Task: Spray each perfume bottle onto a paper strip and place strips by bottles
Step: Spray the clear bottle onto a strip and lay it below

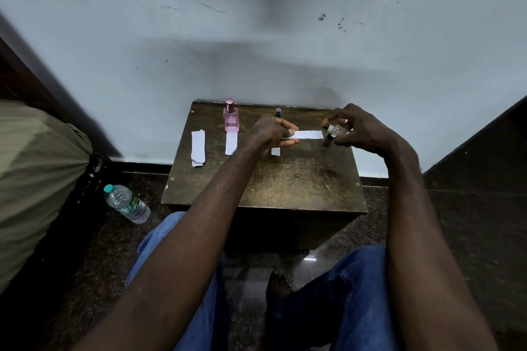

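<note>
White paper strip [309,134] pinched at its left end between thumb and fingers [286,124] of left hand [271,134], held level above the wooden tabletop [285,185] near its far edge. Free end just reaching the small clear bottle [336,130]. Right hand [359,129] curled round that bottle, fingers bent over its top. Pink bottle [231,118] upright by the far edge, second strip [231,143] flat just in front of it. Dark-capped bottle [278,112] behind the left hand, short strip [275,151] showing below the wrist. Spare strips [198,147] stacked at the left edge.
</note>
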